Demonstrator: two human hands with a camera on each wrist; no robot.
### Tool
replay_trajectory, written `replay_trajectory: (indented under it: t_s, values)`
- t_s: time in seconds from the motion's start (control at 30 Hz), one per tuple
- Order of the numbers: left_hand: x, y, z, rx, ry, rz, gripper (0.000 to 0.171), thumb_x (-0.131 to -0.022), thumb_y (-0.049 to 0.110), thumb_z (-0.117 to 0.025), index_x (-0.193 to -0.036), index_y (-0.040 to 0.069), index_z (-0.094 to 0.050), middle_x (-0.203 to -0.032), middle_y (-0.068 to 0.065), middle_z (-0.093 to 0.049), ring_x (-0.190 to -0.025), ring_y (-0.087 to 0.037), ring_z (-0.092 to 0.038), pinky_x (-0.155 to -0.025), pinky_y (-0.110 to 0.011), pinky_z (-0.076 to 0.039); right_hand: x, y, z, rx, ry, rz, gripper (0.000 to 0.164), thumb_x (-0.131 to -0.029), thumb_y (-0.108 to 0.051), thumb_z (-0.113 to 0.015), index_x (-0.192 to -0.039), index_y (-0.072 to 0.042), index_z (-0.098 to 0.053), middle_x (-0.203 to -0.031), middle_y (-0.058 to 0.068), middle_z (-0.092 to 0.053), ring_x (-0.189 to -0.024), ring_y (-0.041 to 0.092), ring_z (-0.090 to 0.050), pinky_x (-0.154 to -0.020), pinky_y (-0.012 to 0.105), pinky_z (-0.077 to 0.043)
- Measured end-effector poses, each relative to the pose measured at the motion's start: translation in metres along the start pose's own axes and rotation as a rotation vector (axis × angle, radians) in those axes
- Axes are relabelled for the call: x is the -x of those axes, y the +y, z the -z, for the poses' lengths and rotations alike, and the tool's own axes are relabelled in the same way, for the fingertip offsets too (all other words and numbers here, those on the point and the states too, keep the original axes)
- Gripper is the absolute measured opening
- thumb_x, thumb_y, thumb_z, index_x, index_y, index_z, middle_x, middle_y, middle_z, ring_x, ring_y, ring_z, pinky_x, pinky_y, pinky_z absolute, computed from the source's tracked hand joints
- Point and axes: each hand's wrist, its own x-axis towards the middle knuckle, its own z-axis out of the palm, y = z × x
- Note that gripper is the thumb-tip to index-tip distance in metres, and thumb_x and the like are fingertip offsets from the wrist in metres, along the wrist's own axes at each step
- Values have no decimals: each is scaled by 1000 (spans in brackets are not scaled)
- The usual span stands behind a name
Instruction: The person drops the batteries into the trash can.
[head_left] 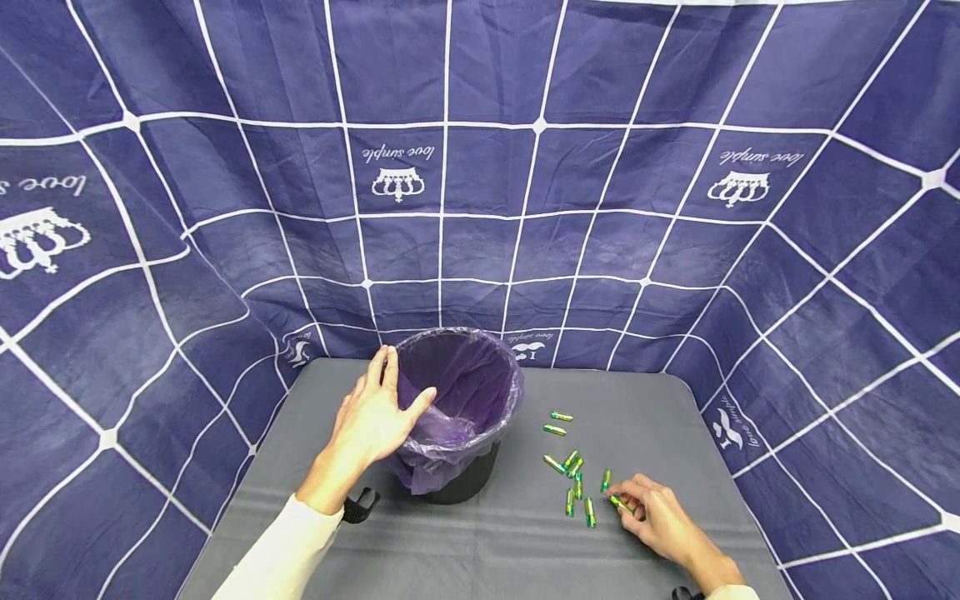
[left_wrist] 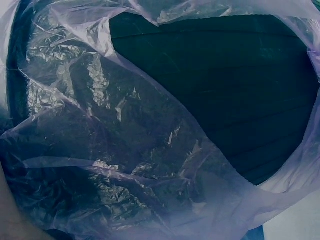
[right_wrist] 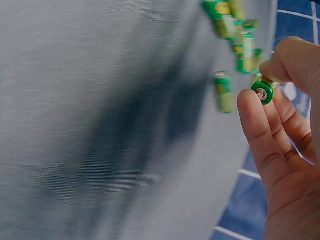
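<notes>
From where I stand, the left hand (head_left: pixel 378 417) rests at the near-left rim of a black bin (head_left: pixel 468 483), its grip spread, thumb over the mouth. A purple liner (head_left: pixel 423 467) drapes over that rim. To the right, the right hand (head_left: pixel 663 517) has its grip pinching a green-and-yellow battery (head_left: pixel 621 504) just above the grey bench (head_left: pixel 525 567). More loose batteries (head_left: pixel 578 487) lie scattered between the bin and that hand. Blue checked cloth (head_left: pixel 495 183) hangs behind.
</notes>
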Motion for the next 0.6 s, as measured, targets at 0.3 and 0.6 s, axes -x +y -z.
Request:
replay_trajectory:
  t_s: [0.3,0.6]
  values:
    - [2,0,-3,0,-12,1,114,-111,80,-53,-186,3,-18,-195,-20,-20,-166,-58,-47,-125,-81,-45,-52,-22,16,19,41,17,52,-76,16,-92,-116,-15,-83,-92,-9,-69,-79,0,-66,-68,12,-56]
    - [2,-1,-1,4,-2,-1,113,-111,79,-54,-186,3,-18,-195,-20,-20,-166,-56,-48,-121,-81,-47,-116,-44,23,-21,10,32,46,-84,13,-87,-122,-14,-83,-96,-1,-74,-83,4,-71,-72,20,-65]
